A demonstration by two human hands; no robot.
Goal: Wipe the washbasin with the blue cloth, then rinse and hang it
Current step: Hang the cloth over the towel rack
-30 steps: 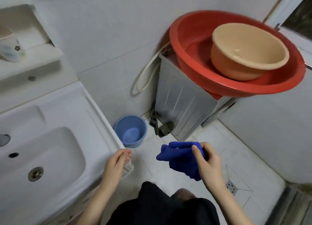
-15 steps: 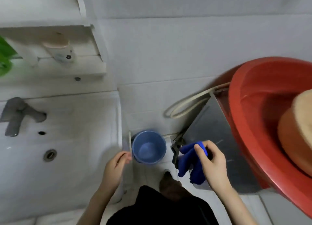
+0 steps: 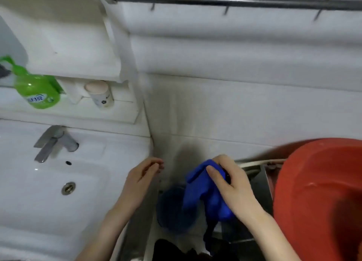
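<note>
The view has tilted upward since half a second ago, so a metal rail [image 3: 235, 2] with hooks now runs across the twelve o'clock edge and more white tiled wall [image 3: 235, 96] shows than before; the red basin [image 3: 321, 198], then spread over the right side with a tan bowl inside, now fills only the four o'clock corner and the bowl is out of sight; the washbasin [image 3: 49, 192] sits at eight o'clock as before, its drain [image 3: 68, 188] in the bowl and the grey tap [image 3: 53, 142] at nine o'clock above it; the small blue bucket [image 3: 172, 211] on the floor at six o'clock is now partly covered by the blue cloth [image 3: 205, 190], which earlier hung to its right; the cloth hangs bunched at five o'clock, clear of the washbasin; the right hand [image 3: 229, 184] grips its upper part, thumb pressed across the fabric and fingers curled round behind; the left hand [image 3: 143, 172] has lifted off the washbasin's right edge and hovers just beside it at six o'clock, empty, fingers loosely curled with the tips close together; on the shelf at ten o'clock stand a green bottle [image 3: 37, 88] and, to its right, a pale cup [image 3: 100, 94].
</note>
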